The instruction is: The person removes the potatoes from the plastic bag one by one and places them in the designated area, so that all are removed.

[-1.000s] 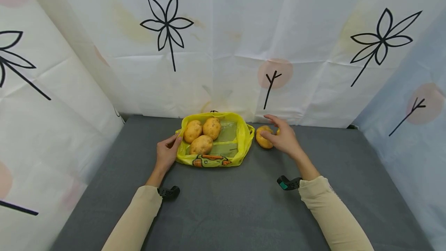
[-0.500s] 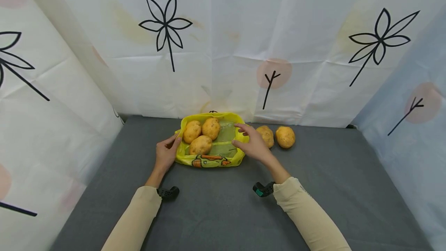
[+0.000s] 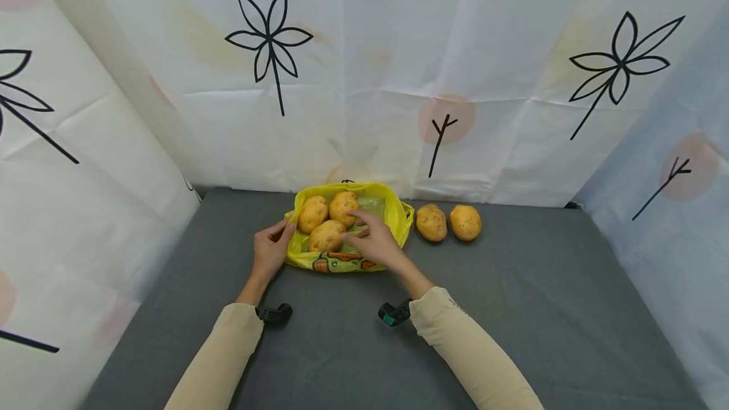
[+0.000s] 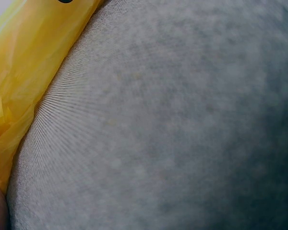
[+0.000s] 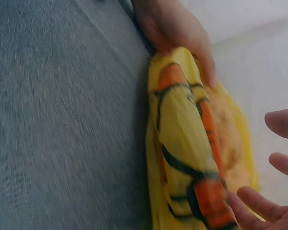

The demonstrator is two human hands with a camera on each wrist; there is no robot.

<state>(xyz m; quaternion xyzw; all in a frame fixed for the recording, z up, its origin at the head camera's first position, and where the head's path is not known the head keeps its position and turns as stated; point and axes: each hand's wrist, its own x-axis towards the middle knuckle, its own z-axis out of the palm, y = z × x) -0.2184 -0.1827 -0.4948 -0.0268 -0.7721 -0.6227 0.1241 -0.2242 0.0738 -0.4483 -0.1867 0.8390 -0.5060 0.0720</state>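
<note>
A yellow plastic bag [image 3: 392, 207] with printed carrots lies with its mouth spread wide. Three potatoes [image 3: 326, 237] sit together in its left part. At the bag's left rim my left hand [image 3: 269, 252] pinches the plastic between thumb and fingers. My right hand [image 3: 378, 244] reaches over the bag's near right side, its parted fingers beside the potatoes and holding nothing. In the right wrist view, its fingers [image 5: 264, 206] are spread next to the bag's printed side [image 5: 182, 124]. The left wrist view shows mostly cloth and a strip of yellow plastic [image 4: 43, 52].
Two more potatoes, one nearer the bag [image 3: 431, 223] and one farther right [image 3: 465, 222], lie on the dark grey tablecloth [image 3: 342, 347]. A white patterned curtain [image 3: 364, 81] hangs right behind the table's far edge and along both sides.
My right hand has moved left from the loose potatoes, across the bag's right rim, to the potatoes inside. The left hand has stayed at the left rim.
</note>
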